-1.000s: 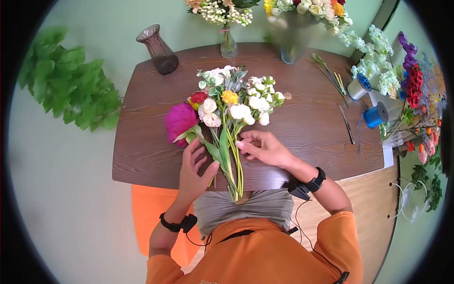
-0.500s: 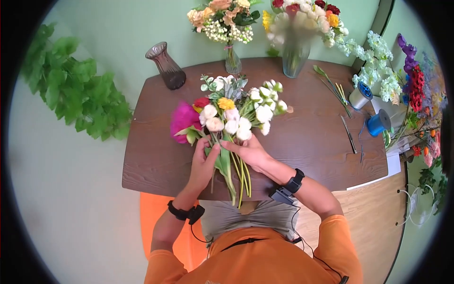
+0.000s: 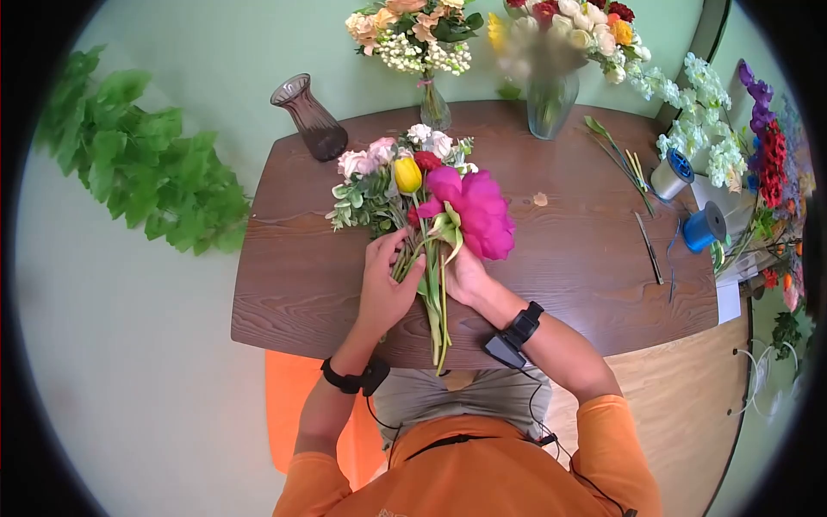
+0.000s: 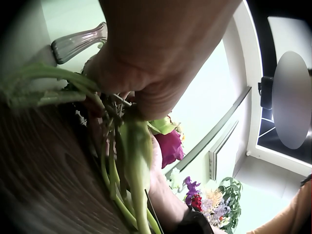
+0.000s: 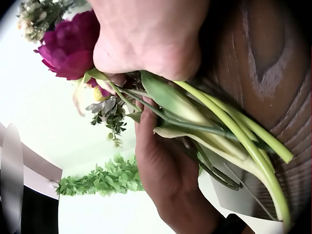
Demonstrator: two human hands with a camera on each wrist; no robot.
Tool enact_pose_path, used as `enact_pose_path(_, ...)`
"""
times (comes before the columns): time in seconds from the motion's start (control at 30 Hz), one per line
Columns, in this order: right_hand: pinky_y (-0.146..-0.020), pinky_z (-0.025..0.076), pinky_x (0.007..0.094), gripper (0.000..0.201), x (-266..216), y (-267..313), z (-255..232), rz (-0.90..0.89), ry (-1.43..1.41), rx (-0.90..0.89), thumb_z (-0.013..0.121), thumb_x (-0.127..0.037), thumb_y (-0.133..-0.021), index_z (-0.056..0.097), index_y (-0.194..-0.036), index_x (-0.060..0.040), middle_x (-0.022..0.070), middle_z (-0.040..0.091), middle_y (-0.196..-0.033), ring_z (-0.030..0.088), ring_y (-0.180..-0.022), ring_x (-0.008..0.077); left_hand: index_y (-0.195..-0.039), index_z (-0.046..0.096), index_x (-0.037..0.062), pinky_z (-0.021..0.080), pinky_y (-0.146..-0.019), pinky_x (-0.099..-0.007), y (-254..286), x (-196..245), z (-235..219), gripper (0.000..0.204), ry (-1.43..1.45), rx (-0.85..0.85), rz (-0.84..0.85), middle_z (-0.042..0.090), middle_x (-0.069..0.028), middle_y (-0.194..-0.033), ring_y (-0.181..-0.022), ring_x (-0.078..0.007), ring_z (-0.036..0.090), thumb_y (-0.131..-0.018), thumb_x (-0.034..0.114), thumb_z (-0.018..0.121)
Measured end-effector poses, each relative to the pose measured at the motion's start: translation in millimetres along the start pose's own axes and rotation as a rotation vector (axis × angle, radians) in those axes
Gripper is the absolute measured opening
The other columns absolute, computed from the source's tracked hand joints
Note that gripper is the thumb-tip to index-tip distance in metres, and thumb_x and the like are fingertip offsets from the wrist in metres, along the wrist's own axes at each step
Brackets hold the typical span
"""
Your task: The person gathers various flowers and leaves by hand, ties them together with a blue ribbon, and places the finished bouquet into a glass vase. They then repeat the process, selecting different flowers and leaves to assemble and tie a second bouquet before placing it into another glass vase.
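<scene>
On the near part of the table, both hands hold a bouquet by its stems (image 3: 435, 332). Curled fingers of my left hand (image 3: 392, 280) go round the stems from the left, just below the flower heads. My right hand (image 3: 467, 276) grips from the right, its fingers hidden behind the stems and blooms. A large magenta peony (image 3: 475, 211) leans out over the right hand. Beside it are a yellow tulip (image 3: 407, 175), pale pink roses (image 3: 366, 159) and eucalyptus leaves (image 3: 349, 202). In the right wrist view, green stems (image 5: 234, 126) fan out below both hands.
A tilted purple glass vase (image 3: 312, 121) stands at the back left. Two filled vases, one clear (image 3: 551, 103), stand at the back. To the right lie cut stems (image 3: 624, 164), a dark pen-like tool (image 3: 650, 250), a silver-white spool (image 3: 672, 175) and a blue spool (image 3: 705, 227).
Both hands have closed in on the stems and turned the bouquet. The magenta peony has swung from the left side to the right; the white blooms formerly at the right are now mostly hidden.
</scene>
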State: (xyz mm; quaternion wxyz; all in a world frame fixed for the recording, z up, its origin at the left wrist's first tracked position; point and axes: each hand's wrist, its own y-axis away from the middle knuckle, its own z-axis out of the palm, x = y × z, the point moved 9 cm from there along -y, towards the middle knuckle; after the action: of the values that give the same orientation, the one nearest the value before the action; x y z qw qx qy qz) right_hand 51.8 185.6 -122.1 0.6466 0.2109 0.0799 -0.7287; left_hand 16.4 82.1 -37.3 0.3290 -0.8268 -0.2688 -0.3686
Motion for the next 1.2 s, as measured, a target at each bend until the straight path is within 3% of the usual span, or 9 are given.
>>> enact_pose_path(0.2,-0.104,0.049,0.0449,0.042,-7,9,6,-0.006,-0.036,0.036,0.054,-0.021,-0.092,0.056,-0.128,-0.0013,0.0137,0.063,-0.119,0.063,-0.112,0.0302,-0.144,0.048,-0.0007,0.052,-0.094,-0.028,3,-11,6,0.056,0.22,-0.061,-0.121,0.049,-0.0084,-0.126,-0.116,-0.0163,0.059,-0.093,0.002,0.072)
enact_pose_path(0.3,-0.095,0.054,0.0398,0.039,-7,14,15,-0.004,0.0,-0.022,0.054,-0.019,-0.092,0.059,-0.127,-0.002,0.0111,0.067,-0.114,0.066,-0.103,0.0237,-0.142,0.052,0.001,0.051,-0.085,-0.027,2,-22,5,0.053,0.534,-0.025,-0.181,0.051,-0.0091,-0.129,-0.103,-0.013,0.058,-0.094,0.008,0.073)
enact_pose_path(0.4,-0.086,0.056,0.0326,0.031,-10,17,21,-0.062,0.139,-0.088,0.061,-0.018,-0.097,0.062,-0.125,-0.004,0.0076,0.068,-0.111,0.066,-0.097,0.0166,-0.144,0.05,-0.0006,0.051,-0.085,-0.0241,-2,-20,-3,0.048,0.621,-0.03,-0.331,0.056,-0.0077,-0.127,-0.1,-0.0103,0.06,-0.099,0.007,0.065)
enact_pose_path(0.5,-0.072,0.053,0.0229,0.038,-6,17,25,0.026,0.25,0.002,0.072,-0.034,-0.099,0.065,-0.124,-0.0064,0.001,0.068,-0.106,0.063,-0.088,0.0072,-0.141,0.05,-0.0005,0.05,-0.084,-0.0217,-1,-22,-2,0.041,0.544,-0.043,-0.284,0.06,-0.0078,-0.123,-0.098,-0.0082,0.061,-0.103,0.009,0.061)
enact_pose_path(0.63,-0.069,0.054,0.0252,0.031,-12,15,18,-0.016,0.415,0.102,0.072,-0.029,-0.099,0.065,-0.12,-0.007,0.0015,0.068,-0.101,0.064,-0.085,0.0084,-0.126,0.055,-0.0011,0.05,-0.083,-0.0223,-2,-32,-4,0.029,0.517,0.002,-0.341,0.061,-0.0068,-0.118,-0.096,-0.008,0.061,-0.101,0.009,0.064)
enact_pose_path(0.83,-0.063,0.055,0.025,0.03,-4,18,20,0.086,0.303,0.08,0.074,-0.027,-0.096,0.066,-0.116,-0.0061,0.0028,0.069,-0.102,0.066,-0.082,0.0107,-0.11,0.056,0.002,0.05,-0.08,-0.0239,-12,-50,-18,0.017,0.384,0.079,-0.302,0.063,-0.0048,-0.102,-0.093,-0.0087,0.063,-0.1,0.01,0.066)
enact_pose_path(1.0,-0.073,0.058,0.0288,0.03,-5,16,15,0.077,0.29,0.076,0.074,-0.023,-0.095,0.066,-0.117,-0.0039,0.0042,0.069,-0.103,0.068,-0.087,0.0132,-0.111,0.052,0.0043,0.052,-0.076,-0.0267,-17,-30,-37,0.012,0.605,0.232,-0.279,0.062,-0.0051,-0.099,-0.088,-0.0134,0.066,-0.104,0.01,0.06)
enact_pose_path(1.13,-0.082,0.059,0.0347,0.027,-3,18,17,0.145,0.23,0.066,0.074,-0.02,-0.094,0.064,-0.114,-0.0037,0.0073,0.069,-0.104,0.068,-0.093,0.0161,-0.118,0.049,0.007,0.053,-0.071,-0.0305,-15,-22,-49,0.016,0.861,0.366,-0.283,0.06,-0.0045,-0.109,-0.087,-0.0146,0.065,-0.106,0.014,0.057)
enact_pose_path(1.2,-0.081,0.059,0.0354,0.025,0,14,10,0.137,0.164,0.06,0.073,-0.02,-0.094,0.063,-0.11,-0.0043,0.0084,0.069,-0.103,0.068,-0.094,0.0166,-0.12,0.05,0.0071,0.054,-0.07,-0.0296,-17,-15,-67,0.017,0.839,0.444,-0.15,0.059,-0.0045,-0.111,-0.085,-0.0141,0.063,-0.106,0.014,0.057)
